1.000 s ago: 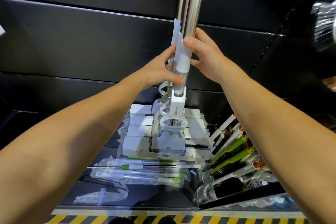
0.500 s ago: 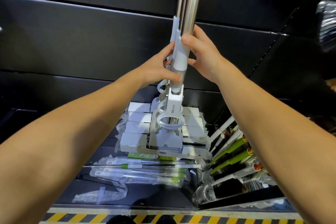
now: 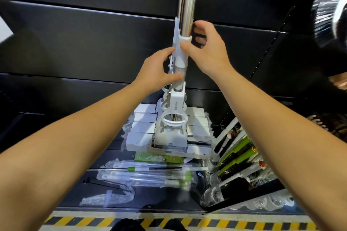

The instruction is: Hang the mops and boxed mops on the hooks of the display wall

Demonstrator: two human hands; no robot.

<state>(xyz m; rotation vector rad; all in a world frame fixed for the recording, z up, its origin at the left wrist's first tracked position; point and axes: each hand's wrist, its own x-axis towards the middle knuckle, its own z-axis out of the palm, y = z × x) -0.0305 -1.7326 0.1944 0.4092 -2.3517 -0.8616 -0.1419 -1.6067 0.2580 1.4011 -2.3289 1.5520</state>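
A mop with a shiny steel pole and a white plastic wringer head hangs upright against the black display wall. More mops of the same kind hang behind it, their white heads stacked in a row. My left hand grips the white collar low on the pole. My right hand holds the pole's white sleeve just above, thumb in front and fingers curled behind. The pole's top and its hook are out of frame.
Bagged mops with green handles and a green boxed mop lie on the black base shelf below. Brushes with green and white handles lean at the right. A wrapped black brush head hangs upper right. Yellow-black floor tape runs along the bottom.
My right hand has shifted on the pole, fingers loosening and curling behind the sleeve. My left hand has slid slightly lower on the collar. The mop stays upright.
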